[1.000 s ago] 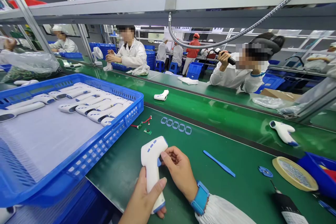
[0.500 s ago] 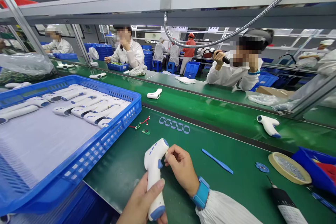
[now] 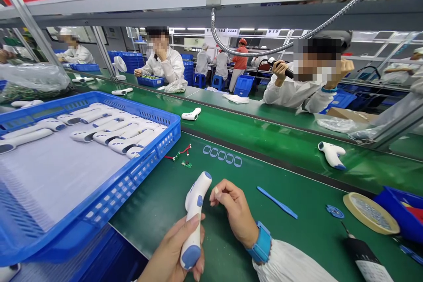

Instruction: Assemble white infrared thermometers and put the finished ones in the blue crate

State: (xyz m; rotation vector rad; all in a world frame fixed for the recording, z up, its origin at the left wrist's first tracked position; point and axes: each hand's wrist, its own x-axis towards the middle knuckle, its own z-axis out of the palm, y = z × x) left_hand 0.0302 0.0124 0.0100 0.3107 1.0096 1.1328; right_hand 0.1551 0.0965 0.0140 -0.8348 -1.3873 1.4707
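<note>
Our left hand wraps its fingers tight around the handle of the white gadget, up above the green table. Maybe we tip it so its blue button faces us. Our right hand is just beside it, fingers curled; we can't tell if they pinch anything. Five blue rings sit in a row, perhaps for easy counting.

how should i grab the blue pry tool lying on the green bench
Probably best to pinch the blue pry tool mid-shaft, coming from above with the right hand, thumb and finger on its two long edges. It lies flat on the green bench, long and narrow, with nothing touching those edges and the right hand nearest.
</note>
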